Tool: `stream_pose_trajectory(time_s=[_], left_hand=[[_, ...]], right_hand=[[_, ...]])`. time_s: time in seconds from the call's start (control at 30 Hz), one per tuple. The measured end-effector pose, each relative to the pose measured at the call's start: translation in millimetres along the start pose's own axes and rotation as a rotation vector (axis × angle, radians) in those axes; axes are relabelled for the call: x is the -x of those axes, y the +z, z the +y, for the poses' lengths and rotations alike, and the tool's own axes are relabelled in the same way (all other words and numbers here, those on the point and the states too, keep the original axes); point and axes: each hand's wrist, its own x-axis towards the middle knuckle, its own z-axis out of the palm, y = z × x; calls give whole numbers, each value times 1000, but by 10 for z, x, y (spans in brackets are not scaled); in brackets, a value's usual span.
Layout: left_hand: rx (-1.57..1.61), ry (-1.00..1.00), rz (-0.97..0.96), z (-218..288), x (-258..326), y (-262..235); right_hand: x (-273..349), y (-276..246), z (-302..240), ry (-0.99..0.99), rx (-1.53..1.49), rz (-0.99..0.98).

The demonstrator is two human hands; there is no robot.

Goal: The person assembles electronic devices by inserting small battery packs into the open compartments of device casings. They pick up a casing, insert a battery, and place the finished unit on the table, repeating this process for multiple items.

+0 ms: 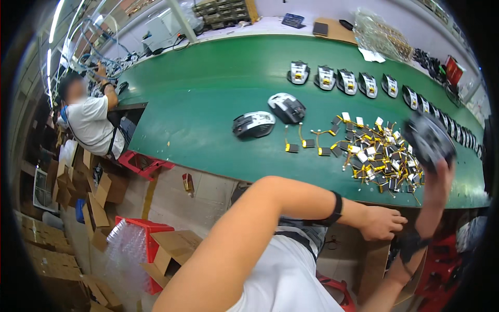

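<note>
My right hand [442, 179] is raised over the table's right end, closed around a black computer mouse [429, 138] that motion blurs. By the table's front edge, my left hand [382, 222] hangs with its fingers loosely bent and a little apart; nothing shows in it. Left of the held mouse lies a heap of small battery packs [382, 153] with thin wires and yellow tape. Two more mice, one white and black [287, 107] and one beside it [253, 125], rest apart from the heap on the green table [208, 112].
A curved row of partly assembled mice [347, 81] runs along the far right side. Behind it lies clear plastic packaging [382, 36]. A person in a white shirt [96, 114] sits at the left. Open cardboard boxes [112, 184] and red stools [143, 164] stand on the floor.
</note>
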Motion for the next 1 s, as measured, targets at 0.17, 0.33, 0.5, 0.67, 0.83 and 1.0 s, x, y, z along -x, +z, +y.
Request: stream_pose_trajectory(time_s=[0.17,0.33,0.5,0.67,0.83,1.0], left_hand=[[259,-262,103,580,961,-833],[263,-634,227,1072,1749,-1426],[233,-869,358,1410,2324,-1727],[210,-860,575,1471,2549,-1812],[476,-1016,871,1235,2691,-2243],[1072,-1141,1379,898,3062,-2485]], right_hand=[[-414,2526,124,292,106,-442],[-459,4257,923,493,97,-841],[-393,4944,1570,522,272,-970],[-463,4999,1684,415,457,-1051],[-367,4683,1211,334,193,-897],[-473,3851,619,157,317,-835]])
